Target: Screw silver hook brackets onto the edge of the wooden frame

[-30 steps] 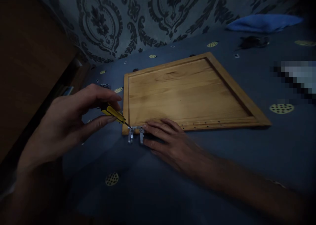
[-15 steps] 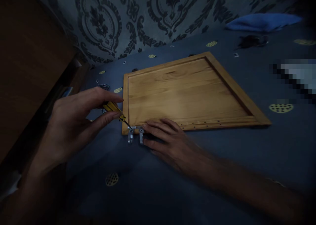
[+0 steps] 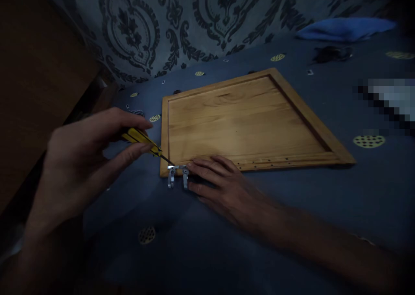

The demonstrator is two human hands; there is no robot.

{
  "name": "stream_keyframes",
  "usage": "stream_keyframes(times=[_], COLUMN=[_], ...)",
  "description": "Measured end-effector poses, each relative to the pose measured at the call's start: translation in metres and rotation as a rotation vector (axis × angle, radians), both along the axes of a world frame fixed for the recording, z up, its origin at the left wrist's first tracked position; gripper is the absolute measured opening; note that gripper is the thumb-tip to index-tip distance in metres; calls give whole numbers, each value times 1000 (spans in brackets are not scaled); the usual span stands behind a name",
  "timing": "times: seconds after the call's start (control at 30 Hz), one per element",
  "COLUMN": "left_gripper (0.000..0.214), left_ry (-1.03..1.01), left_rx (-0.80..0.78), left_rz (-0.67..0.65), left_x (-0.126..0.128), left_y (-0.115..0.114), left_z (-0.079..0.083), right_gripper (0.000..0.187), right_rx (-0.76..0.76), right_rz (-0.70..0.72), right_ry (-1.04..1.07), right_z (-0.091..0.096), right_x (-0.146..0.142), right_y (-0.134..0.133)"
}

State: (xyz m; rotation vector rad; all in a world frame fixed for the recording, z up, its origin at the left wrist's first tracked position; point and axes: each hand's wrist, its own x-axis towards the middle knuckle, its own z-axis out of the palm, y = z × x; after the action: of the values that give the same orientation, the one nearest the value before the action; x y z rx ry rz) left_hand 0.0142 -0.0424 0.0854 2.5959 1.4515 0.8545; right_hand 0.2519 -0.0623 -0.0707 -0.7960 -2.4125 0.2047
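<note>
My left hand (image 3: 87,157) is closed on a yellow and black screwdriver (image 3: 142,140), pinched between thumb and fingers. Its thin shaft slants down to the right, the tip at a small metal hinge (image 3: 177,172) on the near left corner of a framed wooden panel (image 3: 227,118). Two metal arms of the hinge stick out over the panel's near edge. My right hand (image 3: 223,182) lies stretched out along that edge, fingertips on the wood and against the hinge's right side. Several small dark holes (image 3: 262,161) run along the near edge, right of this hand.
The panel lies on blue cloth (image 3: 324,234) with yellow dotted patches. At the back right are a blue folded cloth (image 3: 346,29) and a dark object (image 3: 332,54). Brown furniture (image 3: 39,70) stands at left, and a patterned surface (image 3: 155,23) rises behind.
My left hand and the screwdriver have shifted slightly left, and the shaft lies at a flatter slant with its tip still at the hinge. My right hand and the panel have stayed put.
</note>
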Motion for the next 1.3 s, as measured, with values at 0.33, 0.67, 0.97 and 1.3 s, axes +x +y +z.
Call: stream_keyframes(times=[0.33,0.67,0.97,1.3], left_gripper=[14,18,17,13], left_ry=[14,84,90,136], left_rx=[67,63,30,-13], left_rz=[-45,-160,-150,-139], left_x=[-4,-3,-2,1], left_y=[1,3,4,0], left_z=[-2,-5,-6,-2], right_gripper=[26,26,26,28], right_rx=[19,19,1,5], right_rz=[-4,-9,-9,3], right_ry=[11,15,-3,-12], right_z=[-1,1,1,3], right_x=[-1,-1,0,-1], right_y=[0,0,0,0])
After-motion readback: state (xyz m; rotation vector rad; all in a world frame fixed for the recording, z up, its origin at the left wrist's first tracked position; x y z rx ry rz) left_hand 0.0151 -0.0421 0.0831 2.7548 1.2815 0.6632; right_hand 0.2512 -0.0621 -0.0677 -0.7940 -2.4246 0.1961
